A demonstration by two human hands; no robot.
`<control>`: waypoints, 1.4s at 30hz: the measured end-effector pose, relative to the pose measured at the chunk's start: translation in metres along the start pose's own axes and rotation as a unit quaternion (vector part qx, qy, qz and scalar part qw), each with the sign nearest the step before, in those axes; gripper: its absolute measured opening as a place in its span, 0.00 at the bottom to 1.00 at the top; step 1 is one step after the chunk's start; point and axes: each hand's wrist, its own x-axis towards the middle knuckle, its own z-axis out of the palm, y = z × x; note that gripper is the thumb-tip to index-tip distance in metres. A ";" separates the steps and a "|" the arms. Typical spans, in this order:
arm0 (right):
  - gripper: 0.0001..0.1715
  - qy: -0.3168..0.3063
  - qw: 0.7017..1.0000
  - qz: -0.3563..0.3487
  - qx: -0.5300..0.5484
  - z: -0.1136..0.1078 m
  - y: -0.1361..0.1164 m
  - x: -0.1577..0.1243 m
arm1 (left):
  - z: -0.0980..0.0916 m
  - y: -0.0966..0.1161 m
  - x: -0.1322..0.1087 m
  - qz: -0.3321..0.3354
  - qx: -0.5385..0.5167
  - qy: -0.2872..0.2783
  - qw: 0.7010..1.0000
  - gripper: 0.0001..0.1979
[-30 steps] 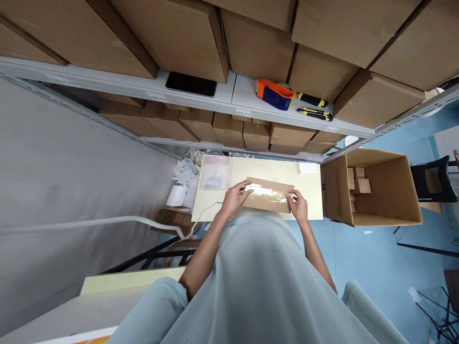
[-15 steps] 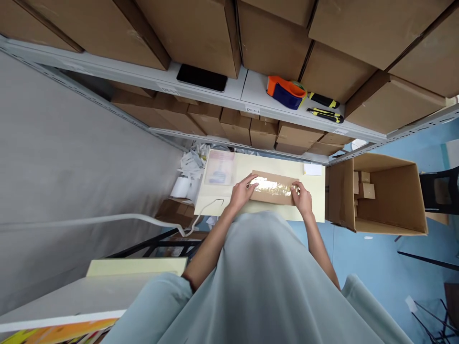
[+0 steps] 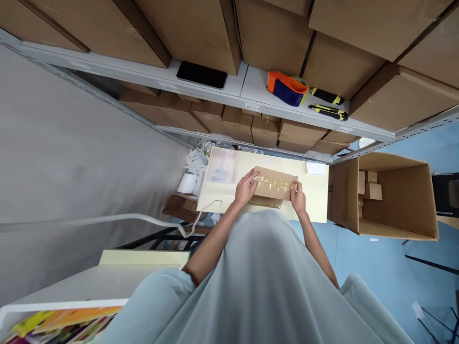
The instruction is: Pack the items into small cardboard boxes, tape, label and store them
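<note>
A flat brown cardboard box (image 3: 274, 189) with shiny clear tape along its top lies on a pale yellow table (image 3: 315, 200). My left hand (image 3: 245, 188) grips the box's left end, fingers curled over the edge. At the right end, my right hand (image 3: 297, 198) holds the box with its fingers closed on the corner. The box looks tilted, its near side lifted toward me.
A large open carton (image 3: 390, 200) with small boxes inside stands right of the table. On the shelf above lie an orange-blue tape dispenser (image 3: 287, 89), two utility knives (image 3: 328, 102) and a black tablet (image 3: 201, 74). Crumpled papers (image 3: 193, 167) pile at the table's left.
The box has been tipped up, so the taped face looks narrower. Both hands shifted slightly with it. The camera view drifted a little.
</note>
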 end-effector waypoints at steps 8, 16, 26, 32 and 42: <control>0.33 0.030 0.997 -0.041 -0.053 -0.007 -0.026 -0.028 | -0.008 -0.010 -0.006 -0.018 -0.096 0.027 0.995 0.24; 0.36 0.082 0.991 0.011 -0.104 -0.037 0.004 -0.034 | 0.032 0.014 -0.011 0.001 -0.073 0.003 0.997 0.21; 0.36 0.038 0.988 0.037 -0.146 -0.024 0.013 0.017 | 0.041 -0.006 0.036 -0.064 -0.002 -0.071 0.995 0.20; 0.36 0.062 0.987 0.024 -0.148 -0.006 0.029 -0.019 | 0.040 -0.020 -0.001 0.003 0.004 -0.069 0.998 0.23; 0.41 0.112 0.986 -0.007 -0.124 0.029 0.052 -0.069 | 0.047 -0.043 -0.065 0.042 -0.009 -0.069 0.997 0.26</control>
